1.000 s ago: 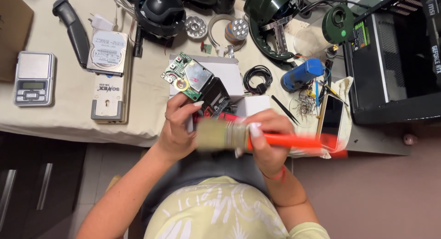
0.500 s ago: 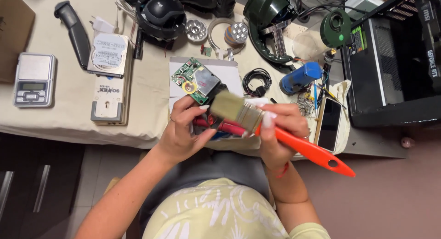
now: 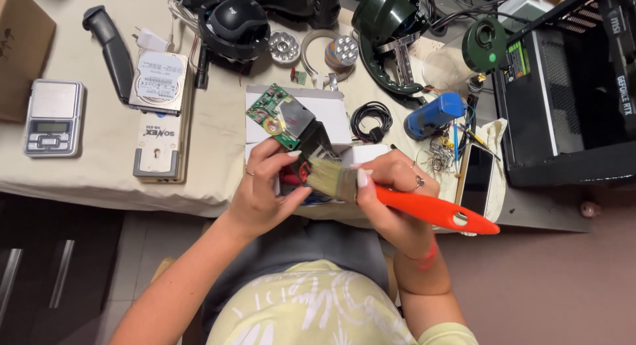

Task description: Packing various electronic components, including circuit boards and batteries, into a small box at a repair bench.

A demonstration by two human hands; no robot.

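The left hand (image 3: 265,192) holds a green board (image 3: 281,116) near the table (image 3: 99,179) edge, fingers clamped on it. The right hand (image 3: 391,199) grips a brush (image 3: 397,199) with fingers tight, bristles touching the board's lower end. A phone (image 3: 476,179) lies just right, near the edge.

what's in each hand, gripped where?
Right hand: orange-handled paintbrush, gripped near the ferrule. Left hand: green circuit board assembly, held at its lower end.

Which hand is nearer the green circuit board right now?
Left. The left hand holds the part bearing the green circuit board, just below it; the right hand, gripping the orange-handled brush, sits farther right.
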